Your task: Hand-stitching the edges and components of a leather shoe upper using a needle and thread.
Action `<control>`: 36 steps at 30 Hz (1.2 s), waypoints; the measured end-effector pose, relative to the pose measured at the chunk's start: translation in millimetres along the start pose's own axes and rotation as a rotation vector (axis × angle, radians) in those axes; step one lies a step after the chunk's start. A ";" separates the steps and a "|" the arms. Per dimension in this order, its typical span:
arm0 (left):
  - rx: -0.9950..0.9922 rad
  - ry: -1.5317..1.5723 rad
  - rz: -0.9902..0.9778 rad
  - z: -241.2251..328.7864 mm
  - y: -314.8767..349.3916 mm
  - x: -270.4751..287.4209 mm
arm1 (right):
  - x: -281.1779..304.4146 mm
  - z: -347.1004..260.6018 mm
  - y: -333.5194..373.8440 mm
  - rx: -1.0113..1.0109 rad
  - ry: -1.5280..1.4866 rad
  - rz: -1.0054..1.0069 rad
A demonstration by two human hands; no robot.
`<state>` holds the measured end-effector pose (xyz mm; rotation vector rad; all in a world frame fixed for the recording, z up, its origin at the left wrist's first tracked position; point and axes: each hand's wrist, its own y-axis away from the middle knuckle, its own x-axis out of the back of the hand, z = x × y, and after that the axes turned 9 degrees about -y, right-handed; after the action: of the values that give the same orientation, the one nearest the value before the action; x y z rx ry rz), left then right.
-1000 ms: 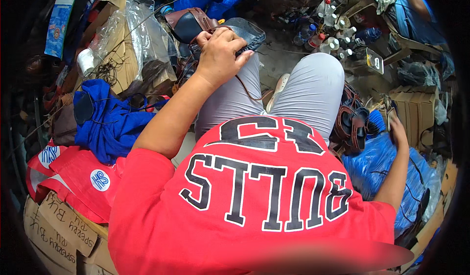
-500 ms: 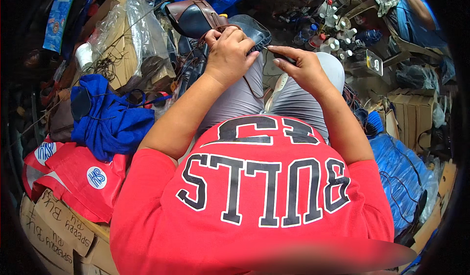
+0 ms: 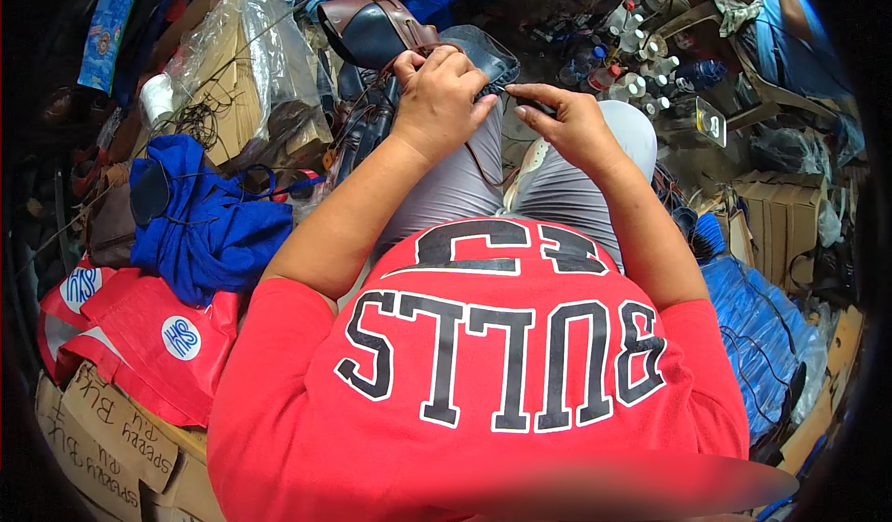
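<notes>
Above my knees is a brown and dark shoe, its opening facing up and its other end sloping toward the right. My left hand is closed on its near side, fingers bent over the edge. Brown lace or cord hangs from beneath that hand across my grey trousers. Just to the right, my right hand pinches a dark-handled, thin-pointed tool, like an awl. Its tip points at the shoe's side by my left thumb. The fingers hide most of the handle, and I cannot tell whether the tip is in the shoe.
Several capped bottles stand beyond my right knee. A blue cloth and a red bag lie on my left, above cardboard. Blue plastic wrapping and a cardboard box are on my right. Clear plastic lies at the far left.
The shoe and both hands have hardly moved; the shoe sits slightly further right. Both hands keep their grips. The surroundings have shifted a little in view.
</notes>
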<state>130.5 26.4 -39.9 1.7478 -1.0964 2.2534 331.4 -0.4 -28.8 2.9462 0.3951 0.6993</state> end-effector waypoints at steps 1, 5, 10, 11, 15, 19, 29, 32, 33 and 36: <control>-0.002 0.007 -0.001 -0.8 0.2 -0.1 | -0.8 0.9 -1.1 0.002 0.009 0.000; -0.014 0.016 -0.024 -4.1 -3.4 2.0 | -7.9 11.7 -5.7 0.076 -0.137 0.050; -0.038 0.028 -0.132 -14.0 -14.4 1.1 | -18.6 32.1 -16.6 0.001 -0.536 0.021; -0.035 0.025 -0.129 -17.9 -16.3 2.6 | -19.5 33.8 -17.6 0.037 -0.435 0.016; -0.178 0.005 -0.155 -31.2 -25.9 6.2 | -15.8 24.9 -21.9 0.274 0.057 0.114; -0.191 -0.126 -0.216 -20.1 -56.9 2.7 | -8.2 17.2 -43.7 0.241 0.488 0.259; 0.014 -0.158 -0.556 45.4 -122.8 -0.4 | 38.6 -11.4 -90.0 -0.109 0.696 0.030; 0.016 -0.145 -0.557 56.0 -121.3 7.9 | 55.5 -22.5 -89.2 -0.311 0.668 0.080; -0.050 -0.084 -0.523 61.3 -125.1 13.5 | 68.9 0.6 -102.3 -0.392 0.614 0.161; -0.245 -0.025 -0.514 78.9 -107.3 45.4 | 114.3 53.6 -104.2 -0.548 0.609 0.300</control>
<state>229.8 44.4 58.2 1.7139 -0.7687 1.7207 430.2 129.3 -42.5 2.2442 -0.1953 1.4687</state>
